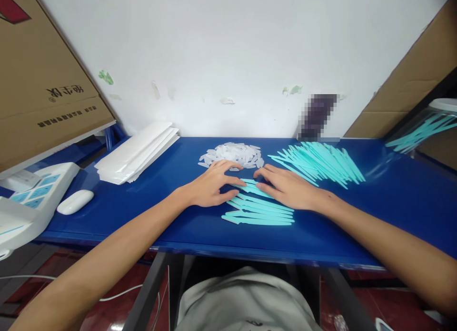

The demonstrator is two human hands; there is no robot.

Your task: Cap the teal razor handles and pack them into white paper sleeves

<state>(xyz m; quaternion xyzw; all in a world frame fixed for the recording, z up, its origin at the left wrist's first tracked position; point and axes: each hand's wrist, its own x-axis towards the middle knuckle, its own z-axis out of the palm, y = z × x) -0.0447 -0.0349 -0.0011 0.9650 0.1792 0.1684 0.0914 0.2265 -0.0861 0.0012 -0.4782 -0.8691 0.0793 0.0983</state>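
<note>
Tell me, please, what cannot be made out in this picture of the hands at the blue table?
Head view, all four:
1. Teal piece under left hand and right hand: fingers cover it, so any grip is unclear.
2. Dark object at the back: pixelated.
3. Clear container: cut off by the right edge.
4. White device: cut by the left edge, labels too small.

Left hand [210, 186] and right hand [285, 188] palm-down, fingers spread, tips close together, forearms outstretched.

Glossy blue table [143, 202], matt teal plastic sticks [260, 209] — translucent white plastic caps [232, 154]
</note>
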